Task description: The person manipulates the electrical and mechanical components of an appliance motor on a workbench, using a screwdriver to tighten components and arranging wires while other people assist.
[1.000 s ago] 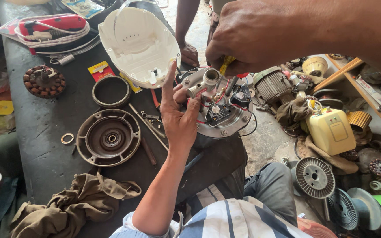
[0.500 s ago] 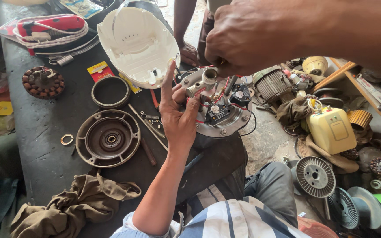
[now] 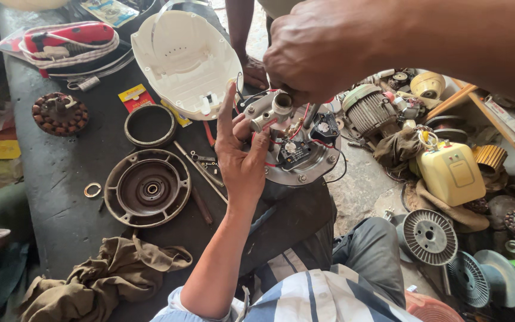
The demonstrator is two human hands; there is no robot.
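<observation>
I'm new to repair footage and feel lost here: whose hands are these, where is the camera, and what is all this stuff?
There is one picture, from a camera worn on the person's head, looking down. No machine works here, only bare hands. The left hand steadies a round metal appliance base with wires and a grey fitting on it. The right hand, close to the lens, reaches down onto that fitting with fingers closed; whether it holds a tool, I cannot tell. On the dark bench lie a white plastic cover, a round metal plate, a dark ring and an olive rag. Another person's hand rests behind.
</observation>
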